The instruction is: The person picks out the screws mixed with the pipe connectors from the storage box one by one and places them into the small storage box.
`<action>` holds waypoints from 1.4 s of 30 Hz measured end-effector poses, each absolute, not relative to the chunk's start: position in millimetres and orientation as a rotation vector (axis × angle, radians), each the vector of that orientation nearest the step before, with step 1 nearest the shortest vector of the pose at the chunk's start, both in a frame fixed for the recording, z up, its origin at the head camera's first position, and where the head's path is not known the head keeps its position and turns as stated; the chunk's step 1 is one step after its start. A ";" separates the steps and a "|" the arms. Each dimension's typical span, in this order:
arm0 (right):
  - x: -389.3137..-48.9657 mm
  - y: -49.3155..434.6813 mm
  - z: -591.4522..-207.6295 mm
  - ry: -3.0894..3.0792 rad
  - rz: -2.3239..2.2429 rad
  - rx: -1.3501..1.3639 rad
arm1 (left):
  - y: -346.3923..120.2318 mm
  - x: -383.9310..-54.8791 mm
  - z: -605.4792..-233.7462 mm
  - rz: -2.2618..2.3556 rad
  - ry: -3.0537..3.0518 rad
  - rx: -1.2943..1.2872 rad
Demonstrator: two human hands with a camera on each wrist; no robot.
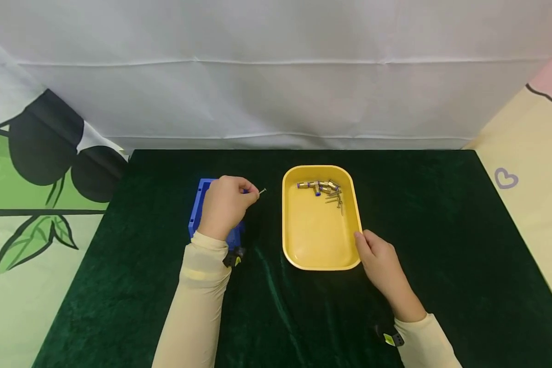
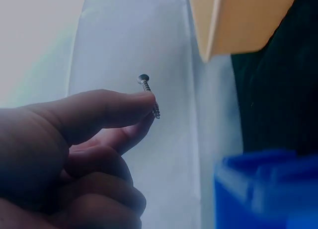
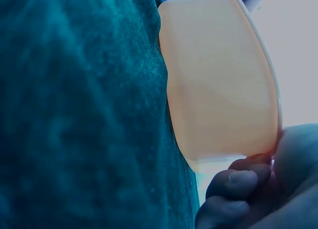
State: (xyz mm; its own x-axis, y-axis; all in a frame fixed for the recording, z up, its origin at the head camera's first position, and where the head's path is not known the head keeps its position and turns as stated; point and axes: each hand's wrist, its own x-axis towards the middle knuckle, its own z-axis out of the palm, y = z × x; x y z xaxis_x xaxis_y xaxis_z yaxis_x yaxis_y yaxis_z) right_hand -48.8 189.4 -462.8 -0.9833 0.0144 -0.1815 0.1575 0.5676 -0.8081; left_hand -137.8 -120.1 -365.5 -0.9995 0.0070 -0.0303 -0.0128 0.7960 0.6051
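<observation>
Between thumb and forefinger my left hand [image 1: 227, 204] pinches a small screw [image 2: 144, 85], its round head and threaded shank showing in the left wrist view. That hand is raised over a blue bin [image 1: 197, 208], hiding much of it. To the right lies a yellow tray [image 1: 319, 240]. My right hand [image 1: 381, 258] grips the tray's right rim near the front corner, thumb on top and fingers below the rim. Inside the tray, toward the back right, are several brass fittings [image 1: 316, 189] with blue ends and several loose screws [image 1: 336, 198].
A dark green cloth [image 1: 418, 214] covers the table, with creases in front of the tray. White fabric [image 1: 276, 102] hangs behind the table's back edge. Printed panels stand at the left and right sides.
</observation>
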 end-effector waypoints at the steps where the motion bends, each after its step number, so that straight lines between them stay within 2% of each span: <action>1: -49.1 189.2 -462.3 2.641 -1.381 0.148 | -123.9 -135.4 -363.8 0.997 2.959 -0.010; 20: -47.7 190.4 -462.6 2.637 -1.373 0.141 | -173.4 -113.6 -362.2 0.937 3.009 -0.199; 42: -47.2 189.4 -461.9 2.642 -1.358 0.163 | -184.9 -114.5 -360.6 0.990 3.010 -0.283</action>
